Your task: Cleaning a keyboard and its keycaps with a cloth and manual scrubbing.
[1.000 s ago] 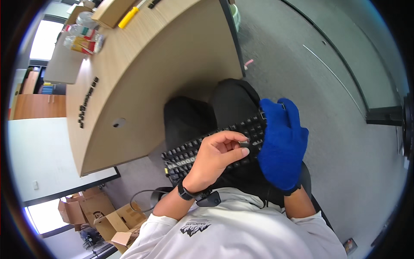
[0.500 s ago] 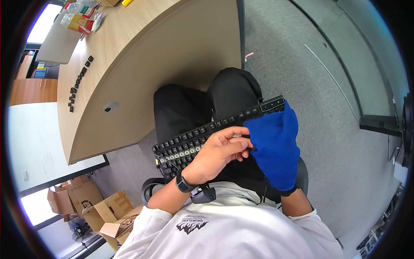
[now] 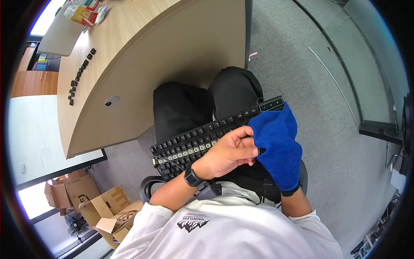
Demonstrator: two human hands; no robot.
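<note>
A black keyboard lies slanted across my lap. One of its rows has bare pale switches where no caps sit. My left hand is over the keyboard's right half, thumb and fingers pinching a small black keycap against the cloth's edge. A blue cloth drapes over my right hand and covers its fingers; the hand holds the cloth up beside the left fingertips. The cloth hides part of the keyboard's right end.
Several black keycaps stand in a line on the curved wooden desk, with a yellow and red package farther back. Open cardboard boxes are on the floor at the lower left. A glass partition runs along the right.
My left hand has shifted slightly right, and the black keycap at its thumb shows more clearly against the cloth. The cloth's folds have changed a little. The view has shifted slightly.
</note>
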